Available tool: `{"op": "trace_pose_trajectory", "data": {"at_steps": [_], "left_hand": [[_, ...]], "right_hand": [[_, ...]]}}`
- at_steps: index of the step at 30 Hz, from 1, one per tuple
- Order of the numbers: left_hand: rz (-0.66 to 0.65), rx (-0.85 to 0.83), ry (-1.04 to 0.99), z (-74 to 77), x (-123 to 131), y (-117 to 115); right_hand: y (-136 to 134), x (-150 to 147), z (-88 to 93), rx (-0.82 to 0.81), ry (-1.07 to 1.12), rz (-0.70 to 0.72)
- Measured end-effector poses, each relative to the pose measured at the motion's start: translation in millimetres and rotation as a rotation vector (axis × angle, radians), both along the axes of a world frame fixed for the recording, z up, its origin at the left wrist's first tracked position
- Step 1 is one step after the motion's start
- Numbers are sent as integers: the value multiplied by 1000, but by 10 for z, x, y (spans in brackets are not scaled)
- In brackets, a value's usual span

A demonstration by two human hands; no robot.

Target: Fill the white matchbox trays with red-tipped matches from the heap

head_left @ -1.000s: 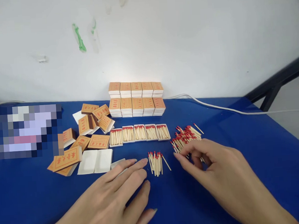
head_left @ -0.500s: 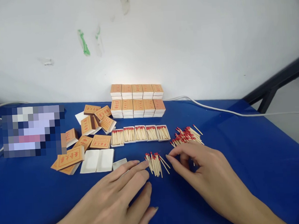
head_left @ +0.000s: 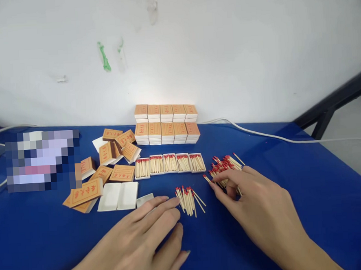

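My right hand point(head_left: 254, 199) pinches a match point(head_left: 206, 178) between thumb and forefinger, its red head pointing up and left. Just behind that hand lies a loose heap of red-headed matches point(head_left: 228, 164), partly covered by my fingers. My left hand point(head_left: 156, 234) rests with fingers apart, fingertips beside a small bunch of matches point(head_left: 188, 200) on the blue table point(head_left: 212, 247). Under its fingers an empty white tray point(head_left: 144, 200) shows in part. Farther back, several matchbox trays filled with matches point(head_left: 170, 163) stand in a row.
Closed matchboxes point(head_left: 167, 128) are stacked in two rows against the wall. At left lie a jumble of orange matchbox sleeves point(head_left: 121, 173) and two empty white trays point(head_left: 118, 196). A blurred-out object point(head_left: 44, 159) sits far left. A white cable point(head_left: 260, 136) crosses the back right.
My right hand has moved slightly right toward the heap, and a match now shows in its fingertips. My left hand has stayed nearly still.
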State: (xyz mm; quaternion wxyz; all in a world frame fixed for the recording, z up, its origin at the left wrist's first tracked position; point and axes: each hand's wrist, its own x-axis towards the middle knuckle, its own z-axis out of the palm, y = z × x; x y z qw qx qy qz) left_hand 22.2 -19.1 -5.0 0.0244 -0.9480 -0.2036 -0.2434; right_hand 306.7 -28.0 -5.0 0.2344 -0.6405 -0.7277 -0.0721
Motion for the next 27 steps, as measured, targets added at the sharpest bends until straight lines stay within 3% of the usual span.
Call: {"op": "trace_pose_trajectory", "data": {"at_steps": [13, 21, 27], "left_hand": [[7, -20, -6, 47, 29, -10], [-4, -12, 13, -29, 17, 0], [-11, -29, 4, -1, -22, -17]], "right_hand": [[-14, -8, -20, 28, -18, 102], [-7, -7, -28, 20, 8, 35], [-2, -20, -25, 2, 47, 49]]}}
